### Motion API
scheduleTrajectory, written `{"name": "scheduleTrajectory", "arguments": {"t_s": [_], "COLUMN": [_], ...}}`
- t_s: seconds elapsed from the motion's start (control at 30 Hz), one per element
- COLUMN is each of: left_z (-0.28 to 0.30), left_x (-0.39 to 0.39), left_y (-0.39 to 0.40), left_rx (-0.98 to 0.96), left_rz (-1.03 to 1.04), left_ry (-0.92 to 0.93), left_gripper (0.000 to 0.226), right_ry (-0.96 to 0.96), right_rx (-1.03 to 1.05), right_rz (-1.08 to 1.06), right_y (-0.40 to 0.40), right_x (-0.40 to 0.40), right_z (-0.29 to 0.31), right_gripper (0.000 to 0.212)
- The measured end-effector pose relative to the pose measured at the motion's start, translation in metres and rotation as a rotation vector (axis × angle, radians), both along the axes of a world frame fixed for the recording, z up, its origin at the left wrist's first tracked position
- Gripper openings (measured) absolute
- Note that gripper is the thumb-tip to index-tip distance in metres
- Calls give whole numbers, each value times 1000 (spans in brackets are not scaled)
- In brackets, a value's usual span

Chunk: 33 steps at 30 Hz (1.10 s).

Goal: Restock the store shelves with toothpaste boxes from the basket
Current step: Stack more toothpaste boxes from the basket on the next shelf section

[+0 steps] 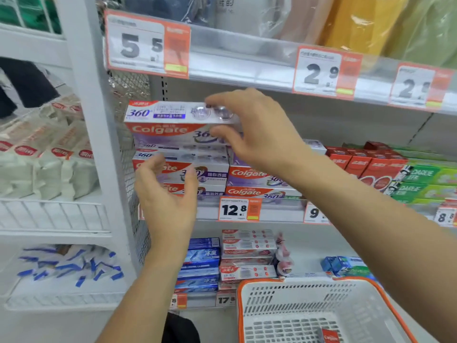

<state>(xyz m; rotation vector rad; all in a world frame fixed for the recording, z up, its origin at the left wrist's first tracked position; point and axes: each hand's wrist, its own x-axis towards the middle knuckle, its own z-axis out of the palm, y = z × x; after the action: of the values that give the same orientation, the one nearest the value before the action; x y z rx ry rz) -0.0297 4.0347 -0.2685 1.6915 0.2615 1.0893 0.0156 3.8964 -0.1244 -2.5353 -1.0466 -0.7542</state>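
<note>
Right hand [259,127] seats a Colgate 360 box [173,122] on top of the left Colgate stack [183,169]; left hand [165,194] hovers released.

The right hand's thumb and fingers pinch the box's right end, the box lying level, its left end near the wire mesh side panel [123,134]. Open room remains between the box top and the upper shelf edge [242,68]. The left hand, fingers loosely spread and grasping nothing, floats before the stack's lower boxes. Right of the stack sits a lower Colgate pile [257,181]. Below it, the orange-rimmed basket [291,288] holds one red box [331,336] at its near edge.
</note>
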Motion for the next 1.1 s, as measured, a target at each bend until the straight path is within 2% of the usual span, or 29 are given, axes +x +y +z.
{"name": "scheduleTrajectory", "arguments": {"t_s": [0.1,0.17,0.27,0.4,0.6,0.8,0.9,0.97,1.03,1.1], "left_z": [-4,-7,-13,-17,-19,-20,-17,-12,-9,-11], "left_x": [8,14,21,24,24,23,22,20,15,9], "left_y": [8,13,17,17,18,18,14,9,2,-10], "left_rx": [250,343,433,484,508,514,476,436,366,331], "left_rz": [74,76,67,67,74,54,80,86,-13,-195], "left_ry": [57,124,205,262,261,279,223,79,-48,-30], "left_gripper": [48,52,57,59,56,56,55,44,24,8], "right_ry": [0,2,41,163,399,446,358,184,-38,-197], "right_rx": [-86,-108,-23,31,-81,-116,-157,-183,-105,34], "right_rz": [-23,-26,-18,-5,-15,-25,-25,-42,0,84], "right_y": [14,24,38,52,54,42,37,29,12,-15], "right_x": [22,33,52,78,96,101,97,85,59,24], "right_z": [-4,-14,-24,-23,-29,-25,-29,-33,-41,-58], "right_gripper": [43,42,39,37,41,43,49,50,39,21]}}
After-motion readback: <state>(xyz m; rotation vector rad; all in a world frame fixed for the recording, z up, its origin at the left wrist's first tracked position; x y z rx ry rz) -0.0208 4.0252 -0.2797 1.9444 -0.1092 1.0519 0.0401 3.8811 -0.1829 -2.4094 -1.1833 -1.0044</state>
